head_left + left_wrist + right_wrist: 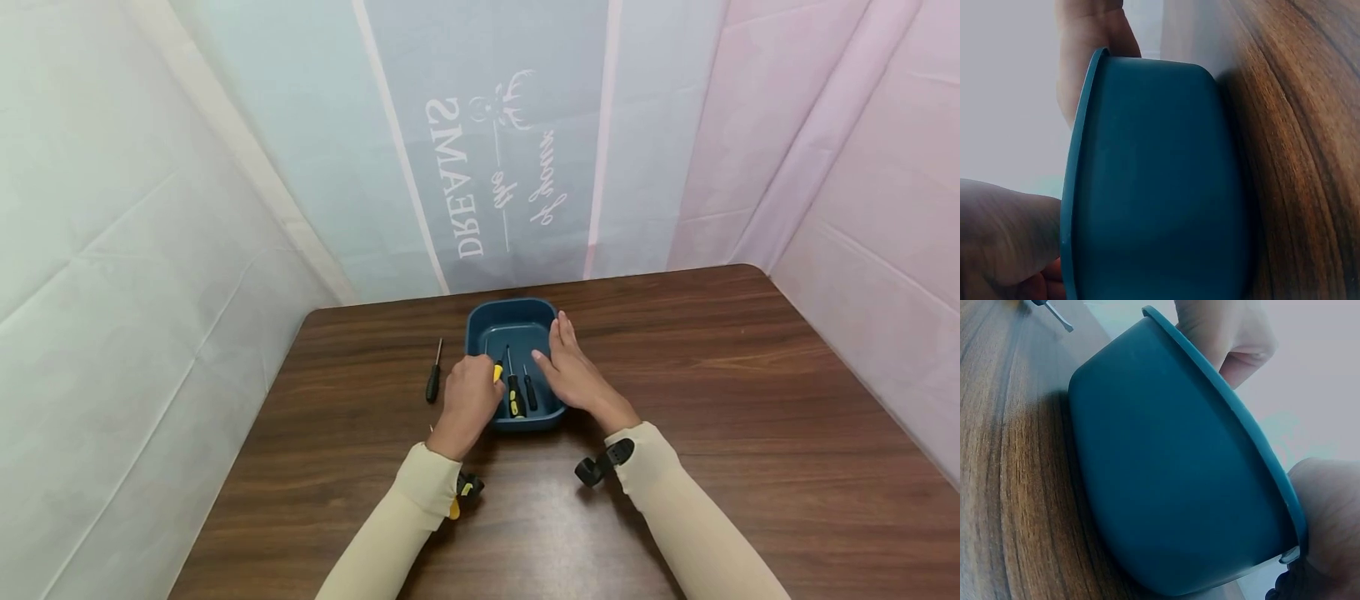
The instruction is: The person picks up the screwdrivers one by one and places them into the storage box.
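Observation:
In the head view a blue plastic basin (513, 307) stands on the table. Inside it lie a black-and-yellow screwdriver (516, 398) and a smaller black screwdriver (530, 392). My left hand (471, 392) reaches over the basin's left rim, fingers curled round a yellow-and-black screwdriver handle (498, 372); most of that tool is hidden by the hand. Along the right rim, my right hand (573, 372) rests with its fingers straight and thumb over the inside. Both wrist views show the basin's outer wall (1154, 175) up close, with the hands at its rim.
A black-handled screwdriver (433, 383) lies on the wooden table (720, 383) left of the basin. Near the left wrist a yellow-orange piece (454, 508) shows, partly covered by the sleeve. Fabric-covered walls (300, 150) border the table at the back and sides.

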Demonstrator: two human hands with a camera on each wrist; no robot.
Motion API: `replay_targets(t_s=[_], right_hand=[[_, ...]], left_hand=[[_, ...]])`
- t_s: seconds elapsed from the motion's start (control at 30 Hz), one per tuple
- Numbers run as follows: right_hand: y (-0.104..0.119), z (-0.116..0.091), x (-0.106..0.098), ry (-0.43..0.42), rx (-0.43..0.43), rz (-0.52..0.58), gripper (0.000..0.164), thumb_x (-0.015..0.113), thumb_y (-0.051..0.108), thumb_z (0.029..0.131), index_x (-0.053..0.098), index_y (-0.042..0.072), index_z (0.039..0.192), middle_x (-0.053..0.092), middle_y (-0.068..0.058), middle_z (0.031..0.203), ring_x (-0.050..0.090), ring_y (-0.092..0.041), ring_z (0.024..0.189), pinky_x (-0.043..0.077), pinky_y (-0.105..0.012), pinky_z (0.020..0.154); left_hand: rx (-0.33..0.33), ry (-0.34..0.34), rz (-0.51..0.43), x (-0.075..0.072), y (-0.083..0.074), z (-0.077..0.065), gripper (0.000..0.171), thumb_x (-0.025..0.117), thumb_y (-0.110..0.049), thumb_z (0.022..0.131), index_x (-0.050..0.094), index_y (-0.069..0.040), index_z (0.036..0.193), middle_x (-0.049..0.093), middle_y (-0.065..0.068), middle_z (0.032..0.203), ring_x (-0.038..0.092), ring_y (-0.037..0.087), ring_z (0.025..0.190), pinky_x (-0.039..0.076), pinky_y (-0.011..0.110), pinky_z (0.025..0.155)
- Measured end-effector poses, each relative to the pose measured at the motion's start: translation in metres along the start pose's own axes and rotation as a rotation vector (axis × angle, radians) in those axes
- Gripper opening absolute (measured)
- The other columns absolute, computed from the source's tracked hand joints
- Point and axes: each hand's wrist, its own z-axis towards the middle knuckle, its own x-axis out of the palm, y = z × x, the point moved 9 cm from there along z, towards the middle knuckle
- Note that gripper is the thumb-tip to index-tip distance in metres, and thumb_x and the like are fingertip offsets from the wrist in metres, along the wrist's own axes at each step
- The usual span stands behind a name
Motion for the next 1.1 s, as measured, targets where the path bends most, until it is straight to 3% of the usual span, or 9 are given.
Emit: replay_targets(t_s=[0.3, 0.6, 0.83, 1.1], right_hand=[[0.001, 0.001, 0.002, 0.002, 0.0, 0.003, 0.075, 0.037, 0.038, 0.111, 0.0, -0.007, 0.158, -0.022, -0.013, 0.166, -0.014, -0.032, 0.155, 0.013, -0.058, 0.121], [-0.001, -0.002, 0.006, -0.002, -0.011, 0.008, 0.076, 0.038, 0.038, 0.11, 0.0, -0.008, 0.158, -0.022, -0.013, 0.166, -0.011, -0.036, 0.155, 0.013, -0.059, 0.121], [0.0, -0.003, 0.005, -0.009, -0.023, 0.014, 0.075, 0.037, 0.037, 0.111, -0.001, -0.007, 0.158, -0.021, -0.014, 0.166, -0.012, -0.035, 0.154, 0.014, -0.059, 0.121], [0.0, -0.004, 0.004, -0.012, -0.026, 0.007, 0.075, 0.037, 0.037, 0.111, 0.0, -0.008, 0.158, -0.021, -0.014, 0.166, -0.011, -0.036, 0.154, 0.013, -0.058, 0.121]], left_hand=[[0.047, -0.015, 0.034, 0.002, -0.004, 0.0, 0.02, 0.079, -0.015, 0.087, 0.071, -0.004, 0.073, 0.051, 0.0, 0.054, 0.051, 0.011, 0.049, 0.044, 0.024, 0.043], [0.041, -0.002, 0.126, 0.009, -0.007, -0.002, 0.017, 0.08, -0.018, 0.087, 0.072, -0.004, 0.079, 0.063, 0.006, 0.066, 0.061, 0.016, 0.059, 0.054, 0.032, 0.05], [0.053, 0.021, 0.176, 0.017, -0.01, 0.001, 0.024, 0.077, -0.012, 0.088, 0.066, -0.01, 0.066, 0.06, 0.004, 0.061, 0.059, 0.014, 0.055, 0.05, 0.029, 0.045], [0.065, 0.08, 0.189, 0.025, -0.014, 0.003, 0.014, 0.073, -0.009, 0.091, 0.073, -0.009, 0.076, 0.061, 0.003, 0.063, 0.057, 0.013, 0.055, 0.049, 0.028, 0.045]])
